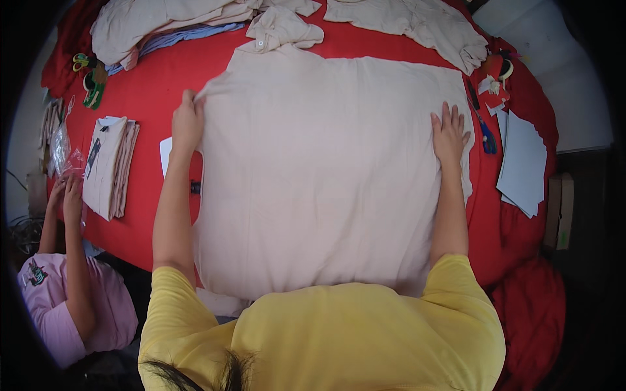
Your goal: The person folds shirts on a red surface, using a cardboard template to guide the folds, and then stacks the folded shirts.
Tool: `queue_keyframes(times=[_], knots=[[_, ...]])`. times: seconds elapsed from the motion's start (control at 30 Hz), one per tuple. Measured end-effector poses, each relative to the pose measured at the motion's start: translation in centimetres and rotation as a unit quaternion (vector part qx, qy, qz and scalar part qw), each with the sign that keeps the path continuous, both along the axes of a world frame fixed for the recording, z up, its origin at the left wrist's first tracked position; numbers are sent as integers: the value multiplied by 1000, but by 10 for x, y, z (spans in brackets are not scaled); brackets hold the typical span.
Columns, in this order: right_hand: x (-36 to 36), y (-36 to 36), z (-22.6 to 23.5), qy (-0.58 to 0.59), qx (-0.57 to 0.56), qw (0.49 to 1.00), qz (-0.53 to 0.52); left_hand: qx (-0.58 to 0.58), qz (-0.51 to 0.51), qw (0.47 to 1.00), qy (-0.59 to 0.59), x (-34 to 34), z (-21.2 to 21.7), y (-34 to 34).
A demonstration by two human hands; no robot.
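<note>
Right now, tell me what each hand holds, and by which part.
Left hand pinches the beige shirt at its left edge near the shoulder. Right hand lies flat on it, holding nothing.

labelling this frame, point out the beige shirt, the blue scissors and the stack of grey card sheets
beige shirt (326, 176), head view, middle of its spread back
blue scissors (488, 140), head view, on the handles
grey card sheets (521, 163), head view, middle of the top sheet

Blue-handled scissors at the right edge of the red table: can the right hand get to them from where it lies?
Probably yes. The right hand lies flat on the spread beige shirt near its right edge, and the blue-handled scissors lie just beyond on the red tablecloth, with nothing between them.
</note>
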State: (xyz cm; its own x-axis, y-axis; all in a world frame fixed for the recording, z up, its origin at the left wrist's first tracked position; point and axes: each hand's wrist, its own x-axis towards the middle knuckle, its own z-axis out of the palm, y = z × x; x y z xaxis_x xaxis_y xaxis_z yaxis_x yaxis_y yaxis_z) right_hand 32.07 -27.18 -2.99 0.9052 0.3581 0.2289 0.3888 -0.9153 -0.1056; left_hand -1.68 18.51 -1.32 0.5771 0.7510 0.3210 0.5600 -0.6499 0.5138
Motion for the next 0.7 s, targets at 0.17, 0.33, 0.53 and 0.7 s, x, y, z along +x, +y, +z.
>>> queue_keyframes(times=[0.17,0.33,0.53,0.7], knots=[[13,-3,8,-5,45,999,26,63,79,984,144,10,11,12],[-70,-86,56,113,43,983,-141,-191,-81,964,167,-53,11,33],[-67,-149,-2,169,393,904,-21,-156,-37,987,1,-46,-16,51],[-60,-157,-14,52,393,915,-73,27,15,995,99,-38,-3,15]])
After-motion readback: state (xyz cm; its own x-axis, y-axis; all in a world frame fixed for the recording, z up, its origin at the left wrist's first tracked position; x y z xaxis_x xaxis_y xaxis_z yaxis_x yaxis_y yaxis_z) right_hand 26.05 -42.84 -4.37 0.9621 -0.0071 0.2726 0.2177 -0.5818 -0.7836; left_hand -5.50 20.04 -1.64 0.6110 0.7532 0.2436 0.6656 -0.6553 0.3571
